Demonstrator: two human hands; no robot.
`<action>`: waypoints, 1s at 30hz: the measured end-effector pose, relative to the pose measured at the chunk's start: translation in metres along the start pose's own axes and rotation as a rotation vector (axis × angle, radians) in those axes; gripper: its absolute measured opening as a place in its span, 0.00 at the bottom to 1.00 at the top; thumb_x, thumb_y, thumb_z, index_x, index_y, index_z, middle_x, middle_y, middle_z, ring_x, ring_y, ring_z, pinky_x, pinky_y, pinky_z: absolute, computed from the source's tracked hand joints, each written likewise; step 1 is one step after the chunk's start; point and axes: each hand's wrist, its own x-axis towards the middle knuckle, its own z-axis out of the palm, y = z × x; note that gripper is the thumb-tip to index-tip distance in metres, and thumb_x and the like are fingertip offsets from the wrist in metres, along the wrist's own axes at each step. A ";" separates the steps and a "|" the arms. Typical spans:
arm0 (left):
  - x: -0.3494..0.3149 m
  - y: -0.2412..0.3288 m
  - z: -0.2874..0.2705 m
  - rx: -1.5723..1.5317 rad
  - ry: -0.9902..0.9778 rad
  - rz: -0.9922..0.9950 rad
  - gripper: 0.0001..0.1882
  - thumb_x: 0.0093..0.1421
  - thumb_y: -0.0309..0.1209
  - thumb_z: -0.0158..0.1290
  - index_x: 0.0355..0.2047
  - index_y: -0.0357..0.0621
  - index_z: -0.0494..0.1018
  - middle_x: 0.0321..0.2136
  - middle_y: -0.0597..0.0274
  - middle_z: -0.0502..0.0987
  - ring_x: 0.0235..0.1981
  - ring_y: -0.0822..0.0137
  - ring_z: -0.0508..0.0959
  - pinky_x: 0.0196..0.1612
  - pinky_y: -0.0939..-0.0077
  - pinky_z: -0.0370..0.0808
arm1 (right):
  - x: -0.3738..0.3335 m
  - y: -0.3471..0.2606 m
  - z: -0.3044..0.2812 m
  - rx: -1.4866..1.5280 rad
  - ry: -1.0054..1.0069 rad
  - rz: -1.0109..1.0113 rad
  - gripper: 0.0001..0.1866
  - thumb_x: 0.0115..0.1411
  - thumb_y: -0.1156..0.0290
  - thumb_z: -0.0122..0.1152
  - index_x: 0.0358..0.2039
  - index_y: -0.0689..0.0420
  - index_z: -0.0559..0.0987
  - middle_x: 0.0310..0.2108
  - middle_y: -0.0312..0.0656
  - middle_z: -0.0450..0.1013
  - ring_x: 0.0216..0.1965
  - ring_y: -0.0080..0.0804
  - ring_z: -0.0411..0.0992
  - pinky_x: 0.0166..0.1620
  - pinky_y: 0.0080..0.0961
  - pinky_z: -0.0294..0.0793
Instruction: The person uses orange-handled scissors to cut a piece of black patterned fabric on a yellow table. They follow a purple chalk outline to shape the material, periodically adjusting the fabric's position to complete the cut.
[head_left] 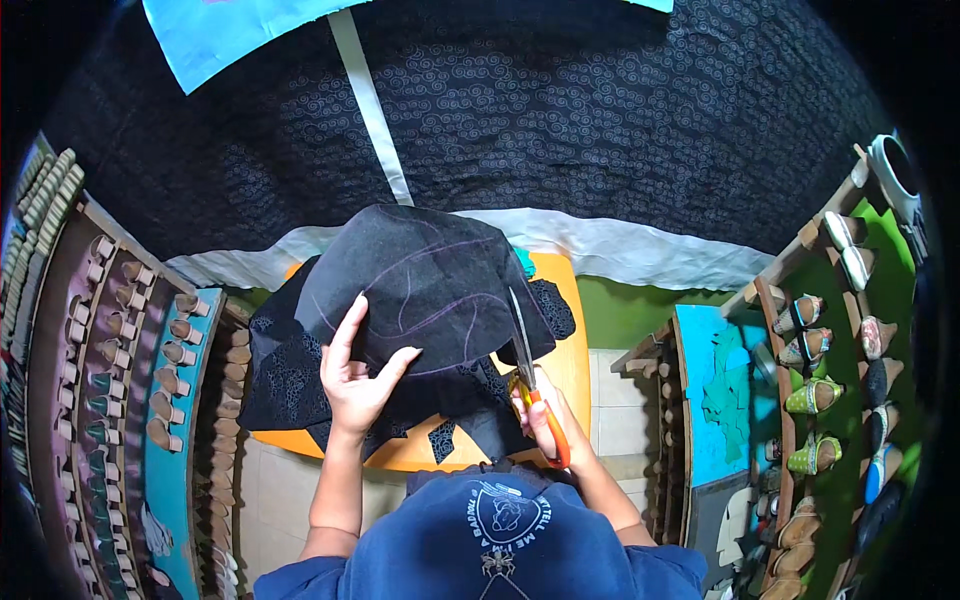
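Observation:
A dark grey fabric piece (420, 270) with purple curved lines drawn on it is raised over the orange table. My left hand (355, 390) grips its near-left part, with thumb and forefinger spread across the upper face; the other fingers are mostly hidden. In my right hand (545, 405) are scissors (553, 440) with orange handles, their blades pointing away from me along the fabric's right edge. How far the blades are apart is hard to make out. Beneath lie black patterned fabric pieces (290, 370) and a small dark scrap (441, 440).
The orange table (565, 370) stands against a wall hung with black swirl-patterned cloth (560, 120). Shelves of shoes and shoe lasts (175, 350) rise on the left. More shoes (815, 395) line the right-hand rack, beside a blue board (715, 340) with green pieces.

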 end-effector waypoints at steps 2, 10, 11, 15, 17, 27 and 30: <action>0.001 0.001 -0.002 0.012 -0.031 -0.028 0.38 0.35 0.19 0.63 0.49 0.35 0.60 0.45 0.56 0.66 0.43 0.70 0.68 0.45 0.79 0.67 | 0.000 0.000 -0.001 -0.003 -0.005 0.004 0.31 0.54 0.40 0.36 0.30 0.63 0.60 0.22 0.49 0.66 0.24 0.38 0.67 0.30 0.29 0.66; 0.006 0.001 -0.005 -0.131 -0.090 -0.085 0.39 0.35 0.18 0.62 0.51 0.34 0.59 0.48 0.55 0.64 0.48 0.67 0.65 0.50 0.76 0.63 | 0.000 -0.009 -0.001 0.039 -0.025 0.098 0.43 0.42 0.27 0.34 0.35 0.61 0.62 0.19 0.33 0.58 0.18 0.15 0.58 0.19 0.13 0.62; 0.009 0.003 -0.006 -0.089 -0.112 -0.051 0.39 0.34 0.18 0.63 0.50 0.34 0.59 0.48 0.55 0.64 0.48 0.67 0.65 0.51 0.75 0.63 | 0.000 -0.009 -0.001 0.042 -0.037 0.098 0.43 0.42 0.27 0.34 0.35 0.61 0.62 0.20 0.33 0.59 0.18 0.15 0.59 0.20 0.13 0.63; 0.013 0.005 -0.012 0.022 -0.190 0.016 0.39 0.33 0.20 0.64 0.49 0.33 0.60 0.49 0.54 0.64 0.49 0.67 0.65 0.52 0.74 0.61 | 0.000 0.001 -0.005 0.043 -0.082 0.113 0.43 0.42 0.28 0.36 0.36 0.60 0.62 0.24 0.34 0.60 0.20 0.16 0.59 0.23 0.13 0.64; 0.014 0.005 -0.012 -0.009 -0.191 0.035 0.37 0.33 0.21 0.64 0.47 0.33 0.63 0.46 0.54 0.66 0.45 0.68 0.68 0.49 0.77 0.62 | -0.001 0.003 -0.005 0.051 -0.089 0.128 0.42 0.42 0.28 0.37 0.37 0.60 0.62 0.25 0.34 0.60 0.21 0.17 0.60 0.24 0.13 0.64; 0.021 0.007 -0.011 -0.074 -0.201 0.080 0.35 0.34 0.21 0.64 0.47 0.33 0.64 0.44 0.54 0.68 0.44 0.68 0.69 0.48 0.78 0.64 | 0.000 -0.008 -0.005 0.065 -0.062 0.138 0.41 0.42 0.28 0.37 0.35 0.60 0.62 0.23 0.33 0.60 0.20 0.17 0.59 0.22 0.14 0.63; 0.020 0.008 -0.010 -0.023 -0.164 0.068 0.34 0.34 0.23 0.64 0.46 0.35 0.65 0.43 0.55 0.69 0.43 0.68 0.69 0.48 0.78 0.64 | -0.001 -0.004 -0.007 0.016 -0.071 0.076 0.32 0.51 0.40 0.38 0.34 0.62 0.62 0.22 0.41 0.63 0.22 0.30 0.63 0.26 0.23 0.65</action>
